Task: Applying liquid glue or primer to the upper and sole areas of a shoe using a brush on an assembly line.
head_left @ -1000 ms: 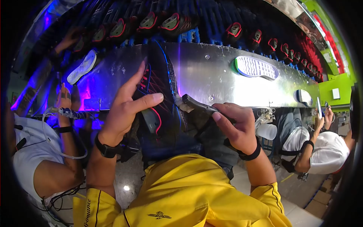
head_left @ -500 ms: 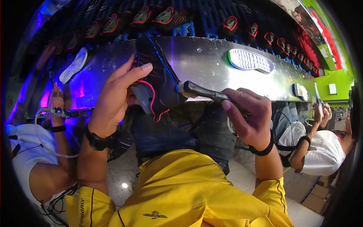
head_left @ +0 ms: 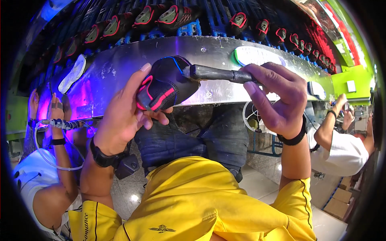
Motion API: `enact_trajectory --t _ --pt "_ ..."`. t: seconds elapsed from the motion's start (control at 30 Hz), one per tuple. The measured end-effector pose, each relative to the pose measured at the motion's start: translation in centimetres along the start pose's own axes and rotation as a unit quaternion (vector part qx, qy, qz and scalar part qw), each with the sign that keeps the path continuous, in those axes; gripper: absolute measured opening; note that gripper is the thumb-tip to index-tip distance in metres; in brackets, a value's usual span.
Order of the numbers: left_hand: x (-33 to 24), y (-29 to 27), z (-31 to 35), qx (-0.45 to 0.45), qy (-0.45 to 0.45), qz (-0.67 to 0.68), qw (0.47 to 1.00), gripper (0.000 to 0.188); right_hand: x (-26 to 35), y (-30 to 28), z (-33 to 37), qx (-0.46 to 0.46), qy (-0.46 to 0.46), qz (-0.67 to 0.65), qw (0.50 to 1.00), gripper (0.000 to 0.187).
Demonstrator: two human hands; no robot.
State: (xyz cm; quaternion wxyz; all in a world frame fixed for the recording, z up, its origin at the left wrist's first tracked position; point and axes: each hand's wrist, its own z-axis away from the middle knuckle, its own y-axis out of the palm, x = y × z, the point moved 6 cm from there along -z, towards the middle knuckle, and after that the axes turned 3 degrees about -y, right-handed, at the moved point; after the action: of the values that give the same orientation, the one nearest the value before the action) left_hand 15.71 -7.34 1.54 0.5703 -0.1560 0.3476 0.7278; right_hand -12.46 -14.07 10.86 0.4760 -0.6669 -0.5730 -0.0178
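Observation:
A black shoe upper [head_left: 173, 82] with pink-red trim and a thin blue line is held over the metal bench's near edge. My left hand [head_left: 122, 114] grips it from the left, thumb along its side and fingers beneath. In my right hand [head_left: 279, 96] is a brush [head_left: 215, 73] with a dark handle, pinched between thumb and fingers. The brush's bristle end touches the shoe upper close to the blue line. White shoe soles lie on the bench, one [head_left: 259, 56] beyond my right hand and another [head_left: 73, 74] at the far left.
Behind the metal bench [head_left: 132, 48], several shoe uppers [head_left: 173, 18] stand in a row on a dark rack with blue parts. One more sole [head_left: 316, 90] lies at the bench's right end. People in white shirts work at my left [head_left: 44, 176] and right [head_left: 341, 148].
The shoe upper has turned in my left hand, so its rounded end now points up and right. My right hand and the brush have moved up and slightly right.

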Motion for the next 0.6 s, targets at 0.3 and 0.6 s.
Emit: enact_trajectory --t 0.3,0.6 --pt "3.3 -0.3 -0.6 0.085 -0.051 0.136 0.986 0.044 -2.5 0.1 -0.2 -0.026 -0.038 -0.027 0.999 0.028" --pt "5.4 2.7 -0.2 0.155 -0.171 0.269 0.935 0.053 -4.8 1.7 1.4 -0.057 0.002 -0.123 0.991 0.031"
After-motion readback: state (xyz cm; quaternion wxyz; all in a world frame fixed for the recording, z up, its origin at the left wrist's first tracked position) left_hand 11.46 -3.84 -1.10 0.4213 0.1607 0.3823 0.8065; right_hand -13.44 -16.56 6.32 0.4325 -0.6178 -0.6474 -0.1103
